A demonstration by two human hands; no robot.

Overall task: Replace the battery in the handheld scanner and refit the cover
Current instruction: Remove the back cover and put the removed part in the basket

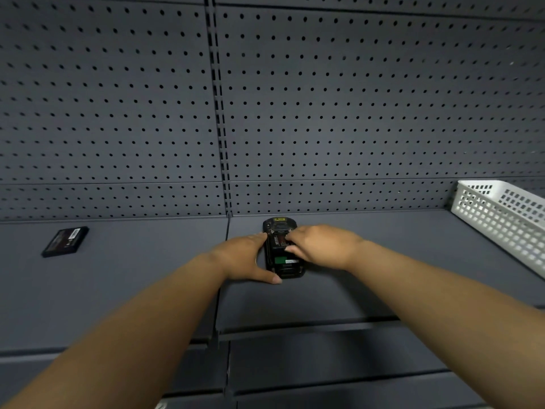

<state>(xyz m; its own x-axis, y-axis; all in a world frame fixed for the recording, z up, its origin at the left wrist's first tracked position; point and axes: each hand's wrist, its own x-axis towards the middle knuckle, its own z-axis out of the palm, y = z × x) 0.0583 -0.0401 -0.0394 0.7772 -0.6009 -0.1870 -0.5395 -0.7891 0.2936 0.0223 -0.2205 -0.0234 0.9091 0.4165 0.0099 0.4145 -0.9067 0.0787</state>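
The black handheld scanner (283,268) lies face down on the grey shelf (383,261), its back open so that a green patch shows inside. My left hand (246,258) clasps its left side, thumb along the near edge. My right hand (320,246) rests on top from the right, fingers pressing on a dark battery (278,241) in the compartment. A second black battery (65,241) lies flat on the shelf far to the left. No cover is in sight.
A white perforated plastic basket (501,219) stands at the right end of the shelf. Grey pegboard (324,98) forms the back wall right behind the scanner. Lower shelf edges (309,326) run below my forearms.
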